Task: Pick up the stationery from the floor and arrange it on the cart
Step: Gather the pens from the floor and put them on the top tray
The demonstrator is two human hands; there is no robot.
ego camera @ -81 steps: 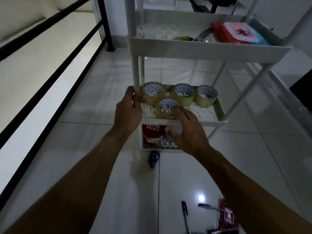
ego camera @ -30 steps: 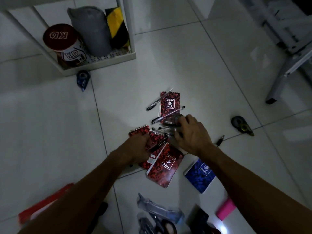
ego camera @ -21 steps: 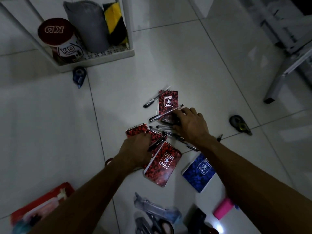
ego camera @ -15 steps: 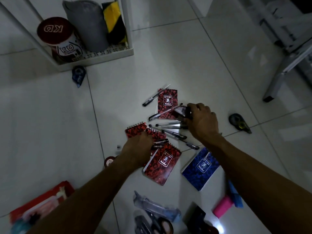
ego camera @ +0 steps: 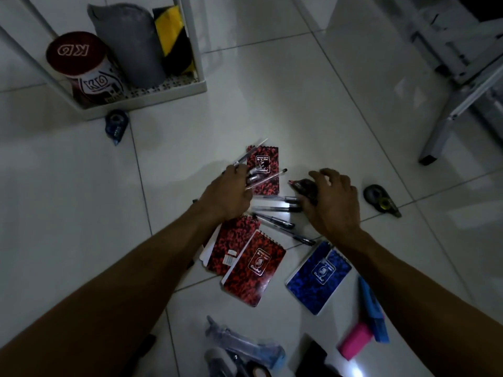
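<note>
Stationery lies scattered on the white tiled floor. My left hand (ego camera: 228, 194) grips a few pens (ego camera: 268, 177) above a red spiral notebook (ego camera: 268, 164). My right hand (ego camera: 330, 204) curls round a small dark object (ego camera: 300, 185) with a reddish tip. Between my hands several more pens (ego camera: 275, 208) lie loose. Two overlapping red notebooks (ego camera: 253, 270) and a blue notebook (ego camera: 318, 274) sit nearer to me. The white cart's bottom shelf (ego camera: 168, 89) is at the upper left.
The shelf holds a red-lidded can (ego camera: 81, 69), a grey roll (ego camera: 128, 42) and yellow-black tape (ego camera: 174, 36). Correction-tape dispensers lie by the cart (ego camera: 117, 125) and at the right (ego camera: 379, 198). Pink (ego camera: 355, 340) and blue (ego camera: 373, 308) pads, a clear packet (ego camera: 245, 346). A metal leg (ego camera: 446, 123) stands right.
My left hand left the overlapping red notebooks, moved up to the far notebook and took hold of pens. My right hand shifted slightly right, holding the dark object.
</note>
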